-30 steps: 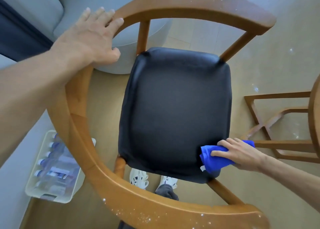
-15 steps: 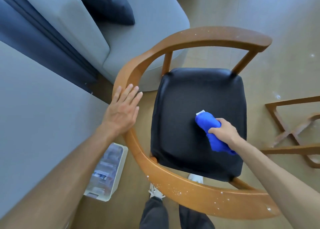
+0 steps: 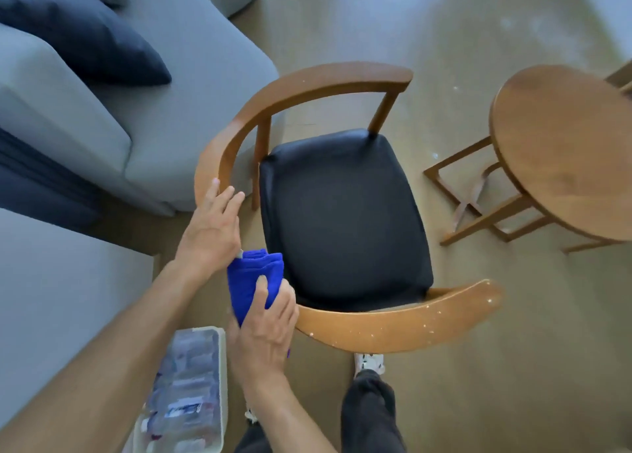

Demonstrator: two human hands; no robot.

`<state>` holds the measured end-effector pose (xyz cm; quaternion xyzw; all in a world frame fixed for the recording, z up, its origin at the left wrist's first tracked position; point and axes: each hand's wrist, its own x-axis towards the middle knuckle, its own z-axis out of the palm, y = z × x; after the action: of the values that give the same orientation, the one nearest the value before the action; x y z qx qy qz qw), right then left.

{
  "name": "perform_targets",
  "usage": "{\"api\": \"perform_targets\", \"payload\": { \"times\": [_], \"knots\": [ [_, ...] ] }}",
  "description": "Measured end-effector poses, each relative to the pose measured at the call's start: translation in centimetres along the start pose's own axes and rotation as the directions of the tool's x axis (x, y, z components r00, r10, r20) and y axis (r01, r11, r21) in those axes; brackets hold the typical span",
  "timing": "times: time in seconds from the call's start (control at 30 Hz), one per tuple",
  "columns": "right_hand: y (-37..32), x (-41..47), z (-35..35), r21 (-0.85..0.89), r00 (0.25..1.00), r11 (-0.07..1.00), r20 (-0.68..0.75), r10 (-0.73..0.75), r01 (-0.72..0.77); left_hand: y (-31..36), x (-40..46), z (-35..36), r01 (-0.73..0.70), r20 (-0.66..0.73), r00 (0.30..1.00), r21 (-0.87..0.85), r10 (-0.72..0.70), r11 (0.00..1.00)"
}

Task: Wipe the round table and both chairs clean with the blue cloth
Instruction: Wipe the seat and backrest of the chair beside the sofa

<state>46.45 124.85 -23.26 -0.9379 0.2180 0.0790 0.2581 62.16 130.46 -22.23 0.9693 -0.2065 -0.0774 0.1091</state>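
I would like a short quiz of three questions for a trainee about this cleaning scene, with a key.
1. True or false: the right hand holds the blue cloth.
2. Which part of the chair shows white specks: (a) the wooden armrest rail, (b) the black seat?
3. Fill in: the left hand rests on the chair's curved wooden ____.

Key: 1 true; 2 a; 3 rail.
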Motion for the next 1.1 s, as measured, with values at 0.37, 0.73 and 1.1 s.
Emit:
{"api": "perform_targets", "payload": {
  "times": [0.37,0.73,1.1],
  "knots": [
    [7.3,0.5,-2.7,-0.184,0.981,0.982,-0.181,-0.064,0.03,1.2,-1.2,2.0,0.012,-0.01,1.0,0.227,-0.01,0.974],
    [31.7,6.7,-17.7,-0.411,0.956,0.892,-0.284,0.069,-0.187,3.8,-4.2,6.3,-0.2,-0.011,0.978,0.236,0.209,0.951],
    [22.0,1.1,-10.8,-0.257,0.933,0.963,-0.323,-0.162,0.078,8.6,-6.5,9.8,0.016,0.012,1.0,0.022,-0.016,1.0]
  ]
}}
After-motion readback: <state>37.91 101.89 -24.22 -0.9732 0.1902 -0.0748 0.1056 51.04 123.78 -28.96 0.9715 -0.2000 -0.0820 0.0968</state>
